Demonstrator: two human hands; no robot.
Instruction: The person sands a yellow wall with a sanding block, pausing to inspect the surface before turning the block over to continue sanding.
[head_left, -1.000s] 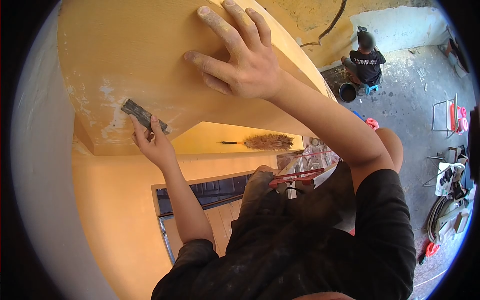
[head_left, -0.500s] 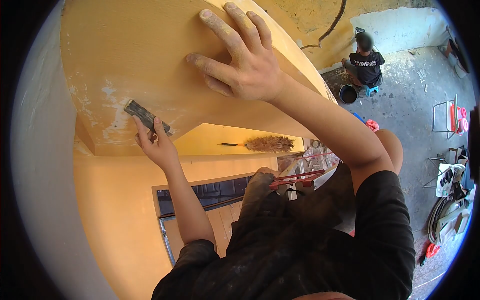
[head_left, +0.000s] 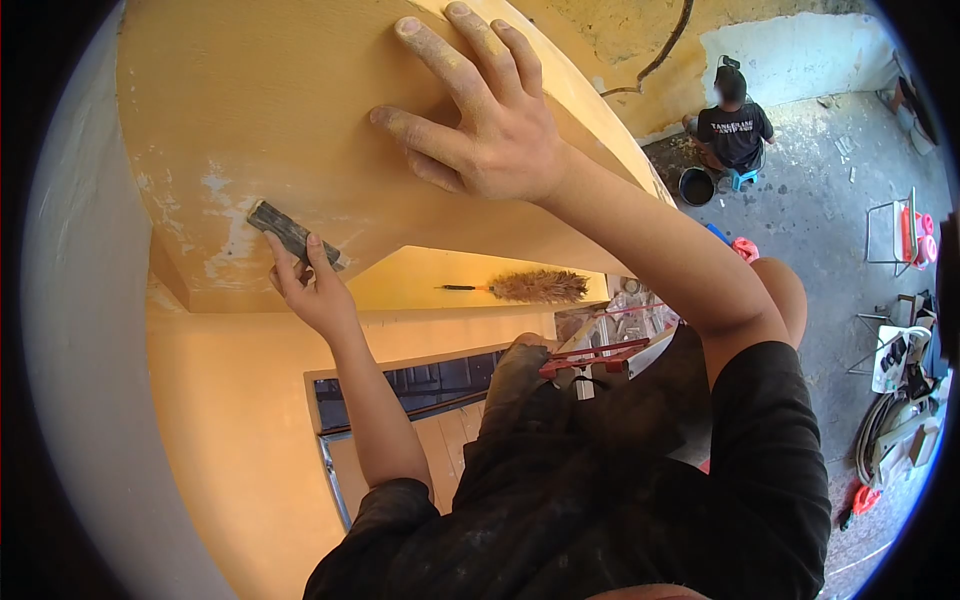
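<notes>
My left hand [head_left: 312, 287] grips a narrow dark grey block, which looks like a sanding block [head_left: 295, 235], between thumb and fingers. The block lies against an orange-yellow painted panel [head_left: 270, 130], next to scuffed patches where white shows through. Higher up and to the right, my right hand [head_left: 490, 130] rests on the same panel near its curved edge. Its fingers are spread, dusty and hold nothing. A brown feather duster [head_left: 540, 286] lies on the yellow ledge below the panel.
Below me is a red and silver ladder-like frame [head_left: 600, 358]. On the grey floor [head_left: 800, 250], a person in a black shirt [head_left: 735, 135] sits on a blue stool [head_left: 743, 179] beside a black bucket [head_left: 696, 187]. Coiled hose [head_left: 875, 430] and folding chairs stand at the right.
Both my hands and the block stay in nearly the same place. The seated person's head has shifted, and their right-side arm has moved outward.
</notes>
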